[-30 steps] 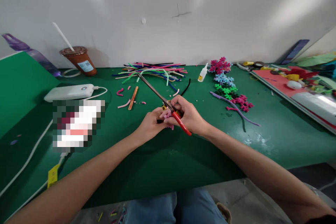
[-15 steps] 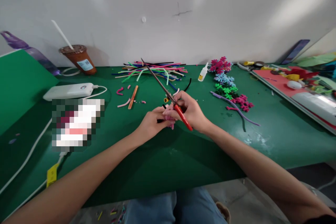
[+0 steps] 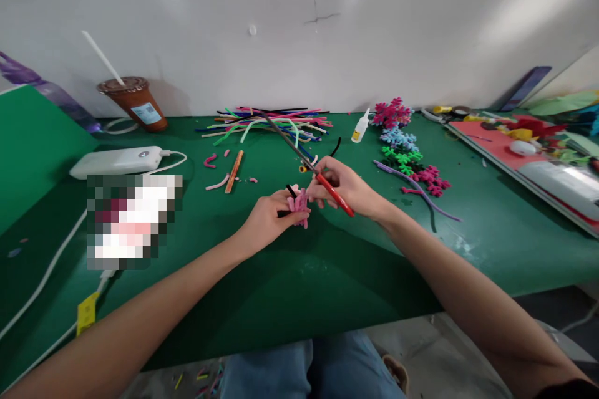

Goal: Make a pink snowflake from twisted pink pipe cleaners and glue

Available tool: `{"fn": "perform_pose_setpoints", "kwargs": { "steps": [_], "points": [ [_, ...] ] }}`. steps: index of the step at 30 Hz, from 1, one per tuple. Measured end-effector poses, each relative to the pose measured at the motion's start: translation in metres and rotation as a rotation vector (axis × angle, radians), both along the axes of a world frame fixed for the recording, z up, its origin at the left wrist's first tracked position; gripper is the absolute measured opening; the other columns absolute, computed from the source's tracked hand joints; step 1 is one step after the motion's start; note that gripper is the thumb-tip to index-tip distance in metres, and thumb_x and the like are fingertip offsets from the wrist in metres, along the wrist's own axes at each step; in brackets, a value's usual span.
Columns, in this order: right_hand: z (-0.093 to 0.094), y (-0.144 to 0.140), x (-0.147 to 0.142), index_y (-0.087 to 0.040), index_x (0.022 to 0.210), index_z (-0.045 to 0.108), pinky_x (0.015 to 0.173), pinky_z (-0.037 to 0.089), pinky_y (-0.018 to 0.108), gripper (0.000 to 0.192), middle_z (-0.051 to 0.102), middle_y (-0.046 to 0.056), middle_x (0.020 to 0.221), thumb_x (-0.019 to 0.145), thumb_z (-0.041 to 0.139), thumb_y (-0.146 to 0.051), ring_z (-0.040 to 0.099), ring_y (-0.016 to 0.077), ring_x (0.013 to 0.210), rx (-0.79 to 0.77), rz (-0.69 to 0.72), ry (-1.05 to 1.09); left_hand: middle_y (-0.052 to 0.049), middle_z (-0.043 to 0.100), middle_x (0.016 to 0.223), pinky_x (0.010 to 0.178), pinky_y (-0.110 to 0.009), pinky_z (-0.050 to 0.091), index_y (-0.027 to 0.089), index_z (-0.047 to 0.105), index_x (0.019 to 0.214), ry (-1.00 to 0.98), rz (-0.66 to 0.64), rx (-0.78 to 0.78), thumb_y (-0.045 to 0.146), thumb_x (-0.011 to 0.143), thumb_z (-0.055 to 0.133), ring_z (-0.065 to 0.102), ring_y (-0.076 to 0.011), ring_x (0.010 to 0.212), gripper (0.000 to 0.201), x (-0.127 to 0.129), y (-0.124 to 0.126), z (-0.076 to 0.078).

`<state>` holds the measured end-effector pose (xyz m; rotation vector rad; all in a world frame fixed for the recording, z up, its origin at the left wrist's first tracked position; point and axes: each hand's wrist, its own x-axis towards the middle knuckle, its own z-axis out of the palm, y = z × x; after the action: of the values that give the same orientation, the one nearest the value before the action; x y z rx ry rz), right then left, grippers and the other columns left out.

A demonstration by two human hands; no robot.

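My left hand (image 3: 269, 221) pinches a small pink pipe-cleaner piece (image 3: 299, 207) made of several short arms, with a black bit sticking up beside it. Close on its right, my right hand (image 3: 344, 186) is wrapped round the red handles of a pair of scissors (image 3: 334, 193). Their long blades point up and to the left, away from the pink piece. The right fingertips are near the pink piece; whether they touch it I cannot tell. Beyond the hands lie a brown stick (image 3: 234, 172), pink pipe-cleaner offcuts (image 3: 218, 183) and a small yellow-and-black item (image 3: 304, 168).
Loose pipe cleaners (image 3: 262, 128) are heaped by the wall. A glue bottle (image 3: 360, 126) stands near colourful snowflake shapes (image 3: 397, 137) and a purple pipe cleaner (image 3: 421, 187). On the left are a drink cup (image 3: 135, 103), a white power bank (image 3: 115, 162) and cables. A red board (image 3: 491, 149) lies right.
My right hand has drawn slightly right and up from the pink piece, taking the scissors along. More of the pink piece now shows in my left hand.
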<state>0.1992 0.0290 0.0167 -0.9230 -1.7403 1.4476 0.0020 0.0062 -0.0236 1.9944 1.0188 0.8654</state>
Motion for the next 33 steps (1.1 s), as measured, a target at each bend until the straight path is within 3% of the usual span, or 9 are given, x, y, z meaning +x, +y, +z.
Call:
{"fn": "perform_pose_setpoints", "kwargs": {
  "steps": [5,14,20,27,33],
  "points": [
    [-0.009,-0.001,-0.002,-0.021,0.088,0.041,0.053,0.043,0.025,0.04,0.055,-0.003,0.074,0.068,0.075,-0.027,0.053,0.0119,0.063,0.18,0.066,-0.213,-0.003,0.068,0.088,0.074,-0.027,0.051,0.02,0.074,0.069,0.02,0.008,-0.063,0.036,0.081,0.064,0.063,-0.0169,0.083,0.022,0.001,-0.001,0.005],
    [-0.02,-0.008,-0.017,-0.022,0.086,0.038,0.067,0.049,0.029,0.041,0.054,0.0,0.084,0.07,0.075,-0.028,0.053,0.0132,0.073,0.227,0.043,0.004,-0.002,0.068,0.079,0.071,-0.025,0.049,0.02,0.074,0.068,0.027,-0.023,-0.064,0.04,0.08,0.063,0.062,-0.0145,0.073,0.025,-0.001,0.001,0.001],
    [-0.023,-0.014,-0.025,-0.022,0.087,0.038,0.073,0.049,0.03,0.04,0.054,0.002,0.092,0.071,0.074,-0.029,0.053,0.0128,0.077,0.25,0.02,0.065,-0.001,0.07,0.077,0.072,-0.028,0.049,0.02,0.072,0.066,0.019,-0.055,-0.053,0.032,0.08,0.062,0.063,-0.0166,0.075,0.021,-0.002,0.004,-0.005],
    [-0.021,-0.011,-0.024,-0.023,0.085,0.036,0.066,0.047,0.027,0.041,0.05,0.0,0.086,0.07,0.074,-0.026,0.053,0.0125,0.075,0.268,0.006,0.075,-0.001,0.071,0.075,0.068,-0.025,0.05,0.017,0.071,0.071,-0.008,-0.051,-0.148,0.026,0.078,0.064,0.065,-0.0158,0.071,0.014,0.001,0.002,0.001],
    [-0.014,-0.01,-0.021,-0.022,0.086,0.037,0.066,0.046,0.027,0.04,0.05,-0.001,0.085,0.071,0.073,-0.027,0.053,0.0124,0.074,0.281,0.015,0.053,-0.001,0.071,0.082,0.073,-0.025,0.05,0.018,0.072,0.072,-0.017,-0.073,-0.148,0.031,0.082,0.062,0.065,-0.0153,0.076,0.019,-0.001,0.001,0.003]
  ]
}}
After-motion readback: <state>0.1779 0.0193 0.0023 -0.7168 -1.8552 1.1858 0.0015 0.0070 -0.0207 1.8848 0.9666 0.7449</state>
